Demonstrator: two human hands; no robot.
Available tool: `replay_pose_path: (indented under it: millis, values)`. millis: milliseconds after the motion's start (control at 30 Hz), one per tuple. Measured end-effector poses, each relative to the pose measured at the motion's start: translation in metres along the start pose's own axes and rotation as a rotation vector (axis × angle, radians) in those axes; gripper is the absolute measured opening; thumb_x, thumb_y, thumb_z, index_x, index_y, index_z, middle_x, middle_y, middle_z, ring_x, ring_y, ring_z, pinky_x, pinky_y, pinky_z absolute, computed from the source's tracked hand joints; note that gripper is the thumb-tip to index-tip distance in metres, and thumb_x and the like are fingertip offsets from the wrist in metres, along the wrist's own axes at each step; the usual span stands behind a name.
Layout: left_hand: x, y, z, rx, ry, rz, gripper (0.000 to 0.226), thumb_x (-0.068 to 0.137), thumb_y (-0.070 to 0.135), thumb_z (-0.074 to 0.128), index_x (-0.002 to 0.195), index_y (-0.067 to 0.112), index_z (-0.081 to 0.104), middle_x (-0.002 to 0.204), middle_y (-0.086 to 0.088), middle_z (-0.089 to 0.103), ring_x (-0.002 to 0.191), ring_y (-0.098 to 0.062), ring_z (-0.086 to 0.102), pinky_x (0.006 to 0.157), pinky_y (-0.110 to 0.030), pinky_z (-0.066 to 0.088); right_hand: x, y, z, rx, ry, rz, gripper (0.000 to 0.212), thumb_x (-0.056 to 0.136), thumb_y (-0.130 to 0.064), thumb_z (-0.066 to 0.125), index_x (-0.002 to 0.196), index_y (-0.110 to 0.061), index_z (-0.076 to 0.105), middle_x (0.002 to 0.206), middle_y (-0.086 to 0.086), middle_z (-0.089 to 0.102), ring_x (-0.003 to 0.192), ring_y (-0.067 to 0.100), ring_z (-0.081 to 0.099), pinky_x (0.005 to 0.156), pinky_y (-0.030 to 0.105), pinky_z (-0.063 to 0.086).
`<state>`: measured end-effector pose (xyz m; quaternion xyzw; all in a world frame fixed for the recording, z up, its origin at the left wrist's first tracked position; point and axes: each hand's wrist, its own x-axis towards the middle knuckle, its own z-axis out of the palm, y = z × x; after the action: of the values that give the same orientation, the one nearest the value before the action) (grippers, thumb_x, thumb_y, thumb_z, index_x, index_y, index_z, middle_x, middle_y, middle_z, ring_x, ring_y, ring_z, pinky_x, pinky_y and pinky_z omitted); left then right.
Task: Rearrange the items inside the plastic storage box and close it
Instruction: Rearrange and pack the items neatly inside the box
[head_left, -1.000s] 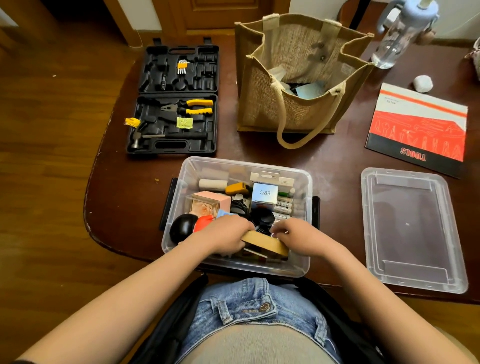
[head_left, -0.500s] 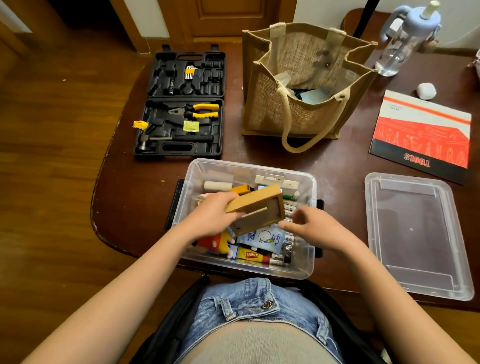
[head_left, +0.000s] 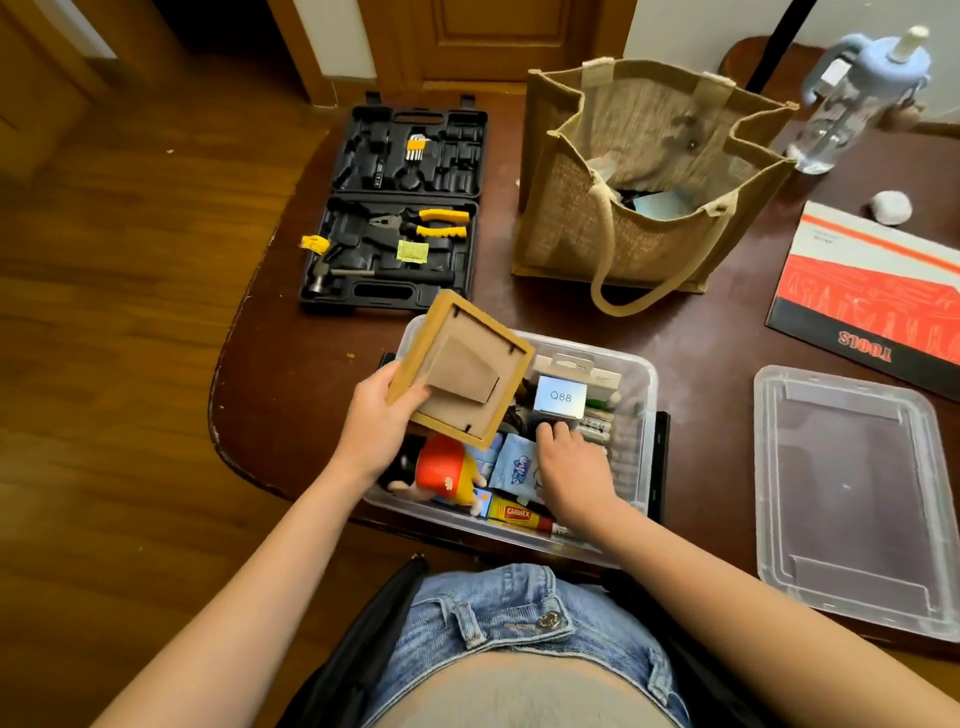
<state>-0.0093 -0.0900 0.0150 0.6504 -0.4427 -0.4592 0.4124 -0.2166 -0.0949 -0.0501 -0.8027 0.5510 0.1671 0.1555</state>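
Observation:
The clear plastic storage box stands open at the table's near edge, full of small items: a Q88 box, a red and yellow toy, a light blue pouch, a Carmex tube. My left hand holds a wooden picture frame, back side up, lifted above the box's left part. My right hand reaches inside the box, fingertips on a dark item just below the Q88 box; whether it grips is hidden. The clear lid lies flat to the right.
An open black tool case with pliers and a hammer lies at the back left. A jute tote bag stands behind the box. A red TOOLS booklet, a water bottle and a small white ball are at the right.
My left hand has pulled the picture frame out of the box and raised it up and left, turning its back upward. My right hand let go of it and moved deeper into the box.

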Motion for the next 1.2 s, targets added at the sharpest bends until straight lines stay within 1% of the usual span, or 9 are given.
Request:
replay_pose_path:
  millis: [167,333,500,600,800,900,1000,1067,1200]
  values:
    - [-0.002,-0.008,-0.003,-0.152,0.136,-0.122,0.017,0.094,0.012,0.053,0.094,0.024,0.065,0.098,-0.005,0.068,0.099,-0.027,0.064,0.080,-0.041,0.054,0.005,0.004,-0.006,0.048,-0.101,-0.071,0.011,0.085,-0.012,0.052,0.095,-0.013,0.057,0.097,0.007,0.063,0.091,0.029,0.062,0.060,0.031,0.038]
    - [-0.002,-0.009,-0.003,-0.342,0.293,-0.210,0.015,0.095,0.014,0.051,0.094,0.021,0.064,0.086,0.000,0.068,0.081,-0.015,0.065,0.051,-0.023,0.053,0.008,0.021,-0.039,0.256,-0.043,-0.004,0.030,0.089,-0.030,0.054,0.065,-0.020,0.037,0.065,-0.004,0.046,0.066,0.021,0.051,0.046,0.027,0.030]
    - [0.000,-0.003,-0.003,-0.512,0.318,-0.226,0.017,0.096,0.013,0.049,0.097,0.021,0.064,0.088,0.001,0.068,0.083,-0.013,0.064,0.050,-0.024,0.053,0.026,0.010,-0.065,0.773,0.023,0.078,0.017,0.095,-0.028,0.053,0.096,-0.011,0.053,0.087,0.002,0.063,0.068,0.022,0.066,0.054,0.032,0.052]
    - [-0.001,-0.003,-0.005,-0.492,0.263,-0.202,0.019,0.095,0.014,0.049,0.098,0.023,0.066,0.086,0.004,0.071,0.082,-0.013,0.065,0.052,-0.025,0.053,0.033,0.001,-0.071,1.183,-0.053,0.125,0.018,0.099,-0.020,0.048,0.110,-0.007,0.052,0.101,0.008,0.063,0.067,0.022,0.068,0.065,0.035,0.059]
    - [0.000,-0.002,-0.004,-0.274,0.105,-0.104,0.021,0.094,0.015,0.053,0.091,0.025,0.071,0.091,-0.002,0.070,0.088,-0.016,0.063,0.080,-0.039,0.050,0.028,0.023,-0.080,1.481,0.063,0.185,0.034,0.102,-0.035,0.034,0.109,-0.012,0.059,0.107,0.009,0.066,0.092,0.020,0.064,0.083,0.036,0.052]
    - [0.002,0.009,0.003,-0.167,-0.028,-0.027,0.019,0.095,0.016,0.054,0.089,0.021,0.071,0.081,0.005,0.069,0.076,-0.006,0.062,0.069,-0.023,0.049,0.020,0.035,-0.087,1.542,0.066,0.080,0.033,0.098,-0.042,0.042,0.117,-0.020,0.058,0.109,-0.002,0.067,0.101,0.014,0.063,0.090,0.032,0.050]
    - [0.006,0.023,0.018,-0.085,-0.181,0.047,0.016,0.094,0.014,0.055,0.088,0.013,0.070,0.070,0.012,0.067,0.066,0.003,0.059,0.059,-0.011,0.044,0.011,0.046,-0.094,1.472,0.016,-0.060,0.045,0.088,-0.042,0.057,0.130,-0.029,0.051,0.111,-0.010,0.066,0.103,0.003,0.063,0.080,0.020,0.052]
    - [0.009,0.029,0.030,-0.008,-0.269,0.076,0.012,0.093,0.015,0.057,0.089,0.012,0.068,0.071,0.009,0.065,0.063,0.003,0.057,0.056,-0.011,0.043,0.007,0.051,-0.099,1.382,-0.020,-0.130,0.050,0.080,-0.043,0.064,0.128,-0.032,0.052,0.109,-0.012,0.065,0.100,-0.001,0.062,0.074,0.013,0.051]
    - [0.020,0.027,0.050,0.126,-0.386,-0.077,0.012,0.092,0.022,0.059,0.104,0.021,0.060,0.091,-0.003,0.062,0.071,-0.001,0.061,0.055,-0.016,0.052,-0.001,0.066,-0.092,1.400,0.078,-0.106,0.022,0.087,-0.023,0.066,0.108,-0.016,0.064,0.095,-0.006,0.066,0.086,0.002,0.062,0.074,0.013,0.050]
